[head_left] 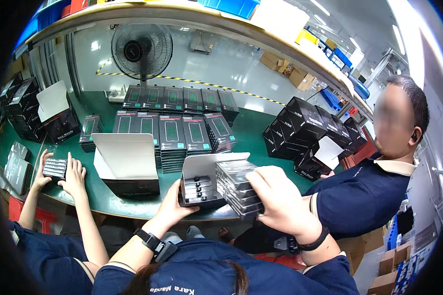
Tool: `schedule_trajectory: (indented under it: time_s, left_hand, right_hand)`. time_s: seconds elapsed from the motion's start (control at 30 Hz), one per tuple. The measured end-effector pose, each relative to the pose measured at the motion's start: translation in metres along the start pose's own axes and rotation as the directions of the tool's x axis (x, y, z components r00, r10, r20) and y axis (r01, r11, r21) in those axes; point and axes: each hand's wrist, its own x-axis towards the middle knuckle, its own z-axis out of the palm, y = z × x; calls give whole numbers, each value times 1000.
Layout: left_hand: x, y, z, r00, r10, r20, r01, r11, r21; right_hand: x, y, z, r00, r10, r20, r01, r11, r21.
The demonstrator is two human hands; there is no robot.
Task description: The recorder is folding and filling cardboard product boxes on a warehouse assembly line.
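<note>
My right hand (280, 199) grips a stack of slim, flat black packages (235, 187), held tilted just right of an open carton. My left hand (173, 205) steadies that black carton (203, 199) at its left side, with the thumb along the front. Its white-lined lid (194, 166) stands up, and several slim packages show inside, on end. Left of it, another black carton (128, 186) stands with its lid raised; its inside is hidden. Behind them, stacks of flat black packages with green fronts (172, 133) cover the middle of the green table (253, 129).
On the left, a co-worker's hands (74, 179) hold a small stack of packages. Another person (364, 196) sits at the right beside black cartons (295, 123). More cartons (24, 108) stand at the far left. A shelf edge (192, 14) spans overhead; a fan (142, 51) stands behind the table.
</note>
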Motion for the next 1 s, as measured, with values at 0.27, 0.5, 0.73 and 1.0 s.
schedule_trajectory:
  time_s: [0.27,0.5,0.73,1.0]
  left_hand:
    - [0,-3,0,999,34,38,-34,999,-18]
    - [-4,-7,-1,999,35,42,-32,997,-76]
    - [1,-14,-16,988,80,130,-67,992,-105]
    - [5,-7,-24,984,71,164,-46,988,-150]
  right_hand:
    - [46,-8,18,936,-122,330,218,937,-273]
    - [75,23,55,912,-200,358,206,978,19]
    - [77,37,38,923,-97,372,35,985,169]
    - [65,55,40,949,2,316,-128,917,378]
